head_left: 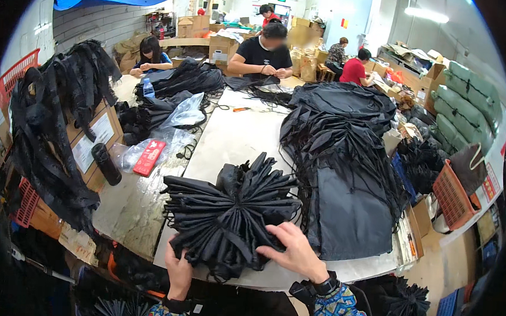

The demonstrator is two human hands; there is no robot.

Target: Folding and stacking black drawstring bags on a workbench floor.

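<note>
Both hands are at the near edge of this black pleated fabric bundle (pixel 236 206), which is fanned out like a big flower on the pale tabletop (pixel 231 139). The left hand (pixel 179 271) is at the bundle's near left edge, but some of its fingers are hidden by the cloth, so I can't tell whether they're gripping. The right hand (pixel 296 253) is against the bundle's near right side, thumb and fingers spread apart, not closed on anything.

Just right of the bundle is a heap of black cloth pieces (pixel 350 214) with loose cords, and it runs well past it too. Off to the bundle's left there's a dark cylindrical bottle (pixel 106 164) and, closer in, a red packet (pixel 149 158). Further left of it, crinkly black strips (pixel 43 124) hang over a cardboard box (pixel 116 122).

Beyond the bundle, a little orange-handled tool (pixel 241 109) lies on its own, with clear plastic (pixel 187 110) to the far left. Way past the bundle, a person in a black T-shirt (pixel 261 55) has both hands together over dark cloth. Green wrapped bales (pixel 467 100) are stacked far off to its right.
</note>
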